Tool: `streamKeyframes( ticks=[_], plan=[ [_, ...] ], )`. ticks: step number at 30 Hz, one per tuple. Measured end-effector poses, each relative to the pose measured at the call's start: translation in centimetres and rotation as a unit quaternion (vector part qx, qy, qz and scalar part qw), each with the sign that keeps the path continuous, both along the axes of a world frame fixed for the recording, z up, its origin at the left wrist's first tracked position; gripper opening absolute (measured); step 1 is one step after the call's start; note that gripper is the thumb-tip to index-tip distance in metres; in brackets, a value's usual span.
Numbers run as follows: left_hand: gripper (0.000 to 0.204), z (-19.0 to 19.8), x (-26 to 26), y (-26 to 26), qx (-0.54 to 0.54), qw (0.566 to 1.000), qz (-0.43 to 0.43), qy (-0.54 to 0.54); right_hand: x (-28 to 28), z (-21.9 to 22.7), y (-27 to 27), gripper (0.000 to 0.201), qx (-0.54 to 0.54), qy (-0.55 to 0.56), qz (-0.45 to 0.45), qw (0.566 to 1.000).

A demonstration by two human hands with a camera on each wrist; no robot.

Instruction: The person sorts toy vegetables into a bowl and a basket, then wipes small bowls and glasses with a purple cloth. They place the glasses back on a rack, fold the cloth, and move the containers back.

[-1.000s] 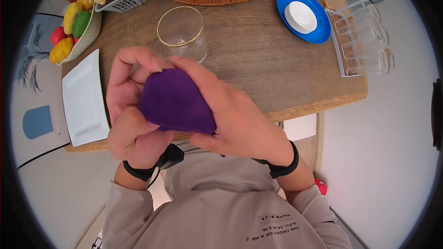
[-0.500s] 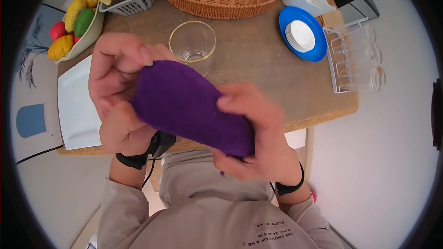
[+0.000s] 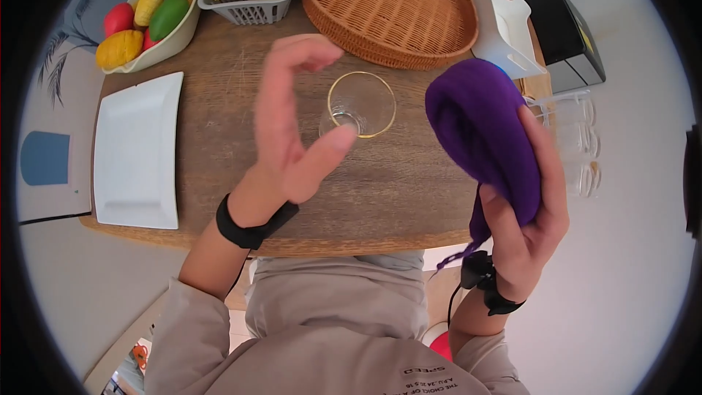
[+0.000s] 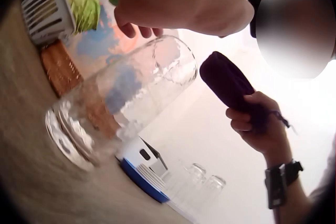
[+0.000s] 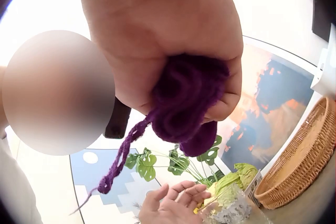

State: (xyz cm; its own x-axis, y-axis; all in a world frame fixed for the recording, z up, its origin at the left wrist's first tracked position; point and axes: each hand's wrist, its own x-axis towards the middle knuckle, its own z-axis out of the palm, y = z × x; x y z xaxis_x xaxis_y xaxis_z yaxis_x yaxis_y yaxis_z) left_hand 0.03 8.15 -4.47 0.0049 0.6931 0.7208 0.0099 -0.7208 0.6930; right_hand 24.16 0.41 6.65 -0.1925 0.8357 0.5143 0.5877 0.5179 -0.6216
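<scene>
A folded purple cloth (image 3: 504, 124) with a thin cord hanging from it is gripped by my right hand (image 3: 530, 227), raised over the table's right side. In the right wrist view my fingers curl round the purple cloth (image 5: 184, 98). My left hand (image 3: 289, 124) is held with thumb and fingers apart, just left of a clear glass (image 3: 373, 106) with a gold rim. The left wrist view shows the upright glass (image 4: 126, 98) close to that hand; whether they touch I cannot tell.
A white rectangular plate (image 3: 139, 150) lies at the left. Behind are a bowl of toy produce (image 3: 175, 44), a grey basket (image 3: 252, 11), a round wicker tray (image 3: 395, 11) and a white bin (image 3: 504, 36). A rack of glasses (image 3: 578, 139) stands at the right.
My left hand has let go of the purple cloth and moved right toward the glass. My right hand has carried the cloth to the right and up. The head view has shifted.
</scene>
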Motion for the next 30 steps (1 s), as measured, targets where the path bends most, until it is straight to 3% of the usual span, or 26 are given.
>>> streamKeyframes(
  ticks=[4, 7, 9, 14, 17, 21, 26, 30],
  plan=[
    [0.071, -1.1, 2.1, -0.7, -0.197, 0.973, -0.093, -0.079, -1.5, 0.9, 2.6, 0.07, 0.028, -0.151, 0.053, 0.987],
    [0.081, -1.1, 1.7, -1.0, -0.164, 0.982, -0.09, 0.038, -3.4, 1.5, 3.5, 0.069, -0.051, -0.22, 0.096, 0.969],
    [0.085, -2.1, 2.0, -0.7, -0.186, 0.976, -0.115, 0.02, -4.2, 1.6, 3.8, 0.068, -0.125, -0.241, 0.129, 0.954],
    [0.087, -2.9, 1.6, -0.1, -0.223, 0.959, -0.173, 0.022, -6.2, 1.8, 6.3, 0.051, -0.134, -0.314, 0.163, 0.926],
    [0.083, -2.9, 2.0, -0.2, -0.187, 0.974, -0.128, 0.028, -8.2, 1.1, 7.8, 0.041, -0.142, -0.393, 0.166, 0.893],
    [0.082, -3.6, 2.3, -0.2, -0.21, 0.969, -0.132, -0.019, -9.8, 1.3, 8.7, 0.03, -0.199, -0.46, 0.154, 0.852],
    [0.079, -2.9, 1.8, -0.3, -0.201, 0.969, -0.143, -0.013, -8.1, 2.4, 7.0, 0.035, -0.147, -0.297, 0.157, 0.93],
    [0.076, -2.7, 2.1, -0.1, -0.171, 0.977, -0.125, -0.008, -6.9, 4.2, 5.9, 0.037, -0.116, -0.28, 0.112, 0.946]
  ],
)
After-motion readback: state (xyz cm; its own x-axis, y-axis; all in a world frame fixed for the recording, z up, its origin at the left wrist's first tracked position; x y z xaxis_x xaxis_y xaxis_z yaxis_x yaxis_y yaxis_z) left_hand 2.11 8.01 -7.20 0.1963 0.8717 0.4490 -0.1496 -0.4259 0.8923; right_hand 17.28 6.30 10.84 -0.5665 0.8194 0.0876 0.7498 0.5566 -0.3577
